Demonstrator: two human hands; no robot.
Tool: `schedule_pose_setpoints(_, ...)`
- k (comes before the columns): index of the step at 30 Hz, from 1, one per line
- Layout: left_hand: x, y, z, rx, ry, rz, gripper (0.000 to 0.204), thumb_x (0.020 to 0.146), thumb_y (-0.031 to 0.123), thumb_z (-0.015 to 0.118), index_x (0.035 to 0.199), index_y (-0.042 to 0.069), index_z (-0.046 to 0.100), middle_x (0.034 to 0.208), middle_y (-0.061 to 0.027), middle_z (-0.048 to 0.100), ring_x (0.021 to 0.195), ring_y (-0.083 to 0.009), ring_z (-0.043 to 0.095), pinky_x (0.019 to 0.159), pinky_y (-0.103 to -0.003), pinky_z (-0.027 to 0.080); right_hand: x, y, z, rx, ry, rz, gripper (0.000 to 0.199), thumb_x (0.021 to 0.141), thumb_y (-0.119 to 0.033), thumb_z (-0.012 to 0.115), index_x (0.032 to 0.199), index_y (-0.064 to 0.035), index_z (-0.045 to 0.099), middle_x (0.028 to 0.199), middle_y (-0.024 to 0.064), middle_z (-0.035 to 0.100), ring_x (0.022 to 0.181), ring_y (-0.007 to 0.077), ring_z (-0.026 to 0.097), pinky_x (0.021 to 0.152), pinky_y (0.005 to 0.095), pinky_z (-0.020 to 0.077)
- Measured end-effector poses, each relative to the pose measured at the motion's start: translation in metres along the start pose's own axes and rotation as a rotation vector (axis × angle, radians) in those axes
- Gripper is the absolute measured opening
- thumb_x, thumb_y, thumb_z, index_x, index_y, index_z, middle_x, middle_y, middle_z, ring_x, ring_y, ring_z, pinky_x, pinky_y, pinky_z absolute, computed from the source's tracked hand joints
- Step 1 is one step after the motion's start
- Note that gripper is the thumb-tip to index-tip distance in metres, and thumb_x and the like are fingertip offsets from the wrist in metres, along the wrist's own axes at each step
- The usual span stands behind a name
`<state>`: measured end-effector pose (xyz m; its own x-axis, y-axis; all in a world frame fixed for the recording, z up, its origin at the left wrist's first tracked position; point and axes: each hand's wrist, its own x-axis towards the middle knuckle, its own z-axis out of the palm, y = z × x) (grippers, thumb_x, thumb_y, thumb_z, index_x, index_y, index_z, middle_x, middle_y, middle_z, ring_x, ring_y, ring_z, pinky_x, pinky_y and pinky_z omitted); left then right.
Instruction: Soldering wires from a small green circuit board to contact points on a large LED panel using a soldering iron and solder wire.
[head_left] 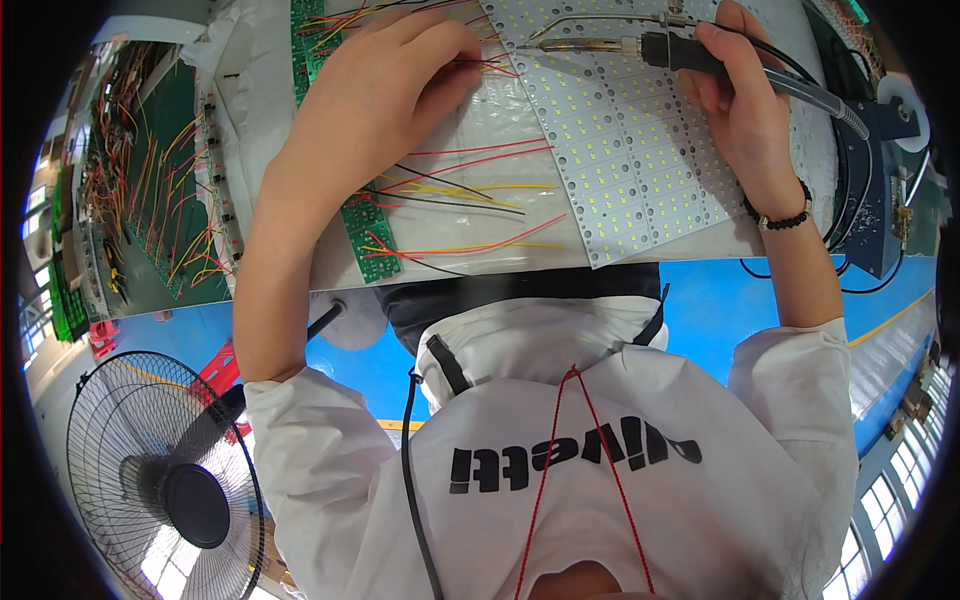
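My right hand (745,100) grips a soldering iron (685,52) by its dark handle. A thin metal tube (600,17) runs along the iron, and the two tips come close together at the left edge of a white LED panel (640,150). My left hand (410,85) is closed, thumb and fingers pinched on thin red wires (500,66) whose ends reach the panel's edge by the iron's tip. Beneath that hand and forearm lies a strip of green circuit boards (372,245), partly hidden. Red, yellow and black wires (470,190) fan out from it toward the panel.
At the left, more wired green boards (170,200) lie on a dark green surface. A blue soldering station (885,190) with a white solder spool (902,112) stands at the right. A black fan (165,480) is at the lower left, below the table edge.
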<state>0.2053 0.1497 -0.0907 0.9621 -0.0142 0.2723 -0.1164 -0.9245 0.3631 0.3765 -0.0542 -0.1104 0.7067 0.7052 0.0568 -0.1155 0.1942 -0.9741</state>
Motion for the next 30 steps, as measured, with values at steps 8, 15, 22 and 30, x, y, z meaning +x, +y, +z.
schedule_pose_setpoints(8, 0.000, -0.003, 0.003, -0.087, -0.011, -0.087, 0.014, 0.081, 0.005, 0.063, 0.094, 0.003, 0.060, 0.085, -0.0072, 0.060, 0.077, -0.0201, 0.062, 0.070, -0.026, 0.050, 0.000, 0.000, -0.002, -0.001, -0.019, 0.017, 0.022, 0.086, -0.015, 0.056, 0.073, -0.0125, 0.038, 0.056, -0.0016, 0.045, 0.042, 0.0047, 0.036, 0.039, 0.0193, 0.0270)
schedule_pose_setpoints(15, -0.002, -0.005, 0.003, -0.262, 0.037, -0.136, 0.018, 0.081, 0.004, 0.063, 0.099, 0.003, 0.059, 0.090, -0.0077, 0.061, 0.080, -0.0186, 0.062, 0.072, -0.027, 0.050, 0.001, 0.001, 0.000, -0.005, 0.001, 0.006, 0.023, 0.086, -0.015, 0.056, 0.072, -0.0117, 0.038, 0.056, -0.0012, 0.043, 0.042, 0.0054, 0.036, 0.039, 0.0202, 0.0271)
schedule_pose_setpoints(22, 0.002, -0.003, 0.000, -0.077, 0.001, -0.003, 0.016, 0.082, 0.002, 0.060, 0.098, 0.004, 0.060, 0.088, -0.0074, 0.059, 0.077, -0.0214, 0.061, 0.068, -0.028, 0.049, 0.001, 0.001, -0.002, -0.017, 0.008, 0.029, 0.023, 0.085, -0.014, 0.057, 0.071, -0.0114, 0.038, 0.055, -0.0010, 0.042, 0.042, 0.0063, 0.035, 0.039, 0.0207, 0.0264)
schedule_pose_setpoints(30, 0.001, 0.000, 0.006, 0.174, 0.054, 0.118, 0.019, 0.079, 0.004, 0.061, 0.098, 0.008, 0.061, 0.090, -0.0068, 0.058, 0.076, -0.0267, 0.058, 0.065, -0.033, 0.048, 0.002, 0.004, -0.001, -0.002, 0.005, 0.004, 0.023, 0.085, -0.014, 0.057, 0.072, -0.0108, 0.038, 0.055, -0.0008, 0.043, 0.040, 0.0062, 0.035, 0.038, 0.0210, 0.0276)
